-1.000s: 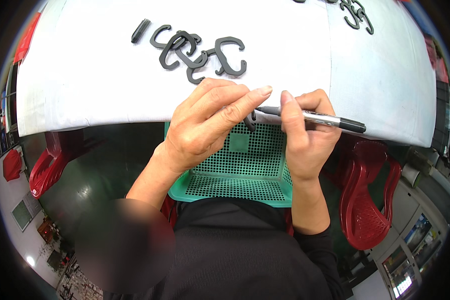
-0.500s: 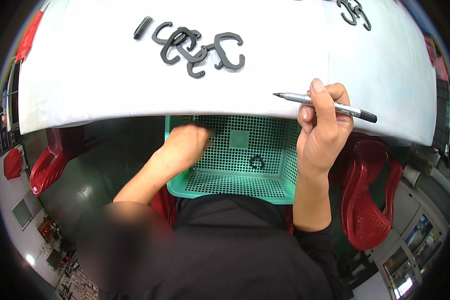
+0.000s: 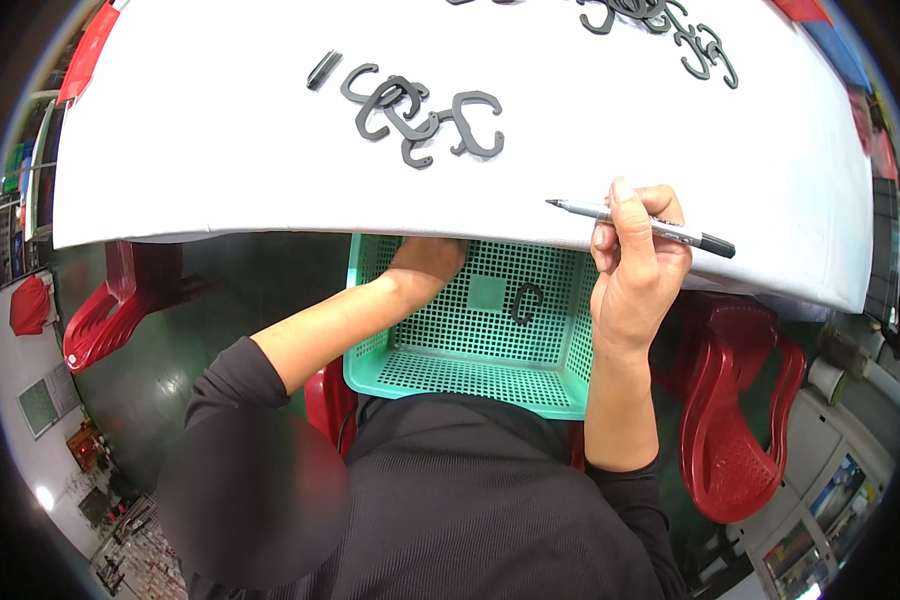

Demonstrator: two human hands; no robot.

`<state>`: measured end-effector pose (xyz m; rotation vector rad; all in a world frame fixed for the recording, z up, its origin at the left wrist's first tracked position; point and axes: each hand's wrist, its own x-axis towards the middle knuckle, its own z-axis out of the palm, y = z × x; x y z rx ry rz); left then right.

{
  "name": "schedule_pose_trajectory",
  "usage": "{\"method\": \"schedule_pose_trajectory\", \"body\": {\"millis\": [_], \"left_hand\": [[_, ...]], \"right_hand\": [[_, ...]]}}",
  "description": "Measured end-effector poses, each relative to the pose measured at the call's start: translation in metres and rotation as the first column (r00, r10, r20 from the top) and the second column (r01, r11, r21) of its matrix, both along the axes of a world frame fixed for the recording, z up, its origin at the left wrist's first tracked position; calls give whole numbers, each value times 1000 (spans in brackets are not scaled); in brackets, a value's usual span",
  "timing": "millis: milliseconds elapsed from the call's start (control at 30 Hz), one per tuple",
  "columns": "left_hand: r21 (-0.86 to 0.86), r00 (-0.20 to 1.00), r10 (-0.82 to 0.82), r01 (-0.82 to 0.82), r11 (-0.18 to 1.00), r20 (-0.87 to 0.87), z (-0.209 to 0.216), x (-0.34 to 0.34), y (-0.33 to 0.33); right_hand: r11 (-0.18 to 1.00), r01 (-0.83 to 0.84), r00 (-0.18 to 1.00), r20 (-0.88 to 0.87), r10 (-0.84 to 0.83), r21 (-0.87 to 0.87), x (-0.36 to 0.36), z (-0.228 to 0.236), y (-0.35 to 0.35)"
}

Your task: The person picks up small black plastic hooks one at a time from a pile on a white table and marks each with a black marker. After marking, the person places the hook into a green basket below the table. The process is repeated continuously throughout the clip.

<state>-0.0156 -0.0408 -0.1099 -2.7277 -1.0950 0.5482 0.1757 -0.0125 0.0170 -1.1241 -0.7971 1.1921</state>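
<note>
My right hand (image 3: 642,250) is closed round a silver-grey marker pen (image 3: 660,226) with a bare dark tip that points left, just over the table's near edge. My left hand (image 3: 432,262) reaches down into a green plastic basket (image 3: 374,385). Its fingers are hidden near the table edge, so what they hold does not show. One black C-shaped piece (image 3: 526,304) rests in the basket, right of the left hand. On the table lies a cluster of several black C-shaped hooks (image 3: 400,110), overlapping one another. A black pen cap (image 3: 324,70) is left of them.
The white-covered table (image 3: 220,170) overhangs the basket's far side. More black C-shaped pieces (image 3: 705,50) lie at the far right of the table. A red plastic chair (image 3: 735,430) stands at right, another red chair (image 3: 110,310) at left.
My left hand has moved right and deeper into the basket's far side. The black C-shaped piece in the basket has turned and shifted. My right hand still grips the marker pen.
</note>
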Motion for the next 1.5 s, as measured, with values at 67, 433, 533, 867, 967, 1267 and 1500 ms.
{"method": "schedule_pose_trajectory", "body": {"millis": [67, 433, 533, 867, 967, 1267, 1500], "left_hand": [[-79, 999, 32, -31, 996, 14, 7, -1, -5], [-812, 62, 989, 578, 75, 136, 156, -17, -3], [-820, 47, 998, 568, -66, -48, 161, -22, 4], [-22, 147, 42, -133, 991, 988, 152, 4, 7], [82, 194, -49, -162, 983, 980, 152, 10, 10], [-338, -17, 347, -283, 898, 938, 127, 9, 17], [-397, 19, 430, -345, 850, 903, 125, 12, 23]], "right_hand": [[1000, 3, 1000, 3, -3, -4, 0, 0, 0], [792, -603, 788, -85, 609, 94, 5, 20, -14], [793, -604, 796, 11, 605, 82, -5, 24, -13], [952, -295, 888, -389, 244, -78, -23, 20, -1], [948, -313, 905, -321, 281, -54, -23, 19, -2], [977, -196, 926, 343, 155, 86, -1, 11, 3], [990, -140, 963, 232, 137, -4, -4, 7, -4]]}}
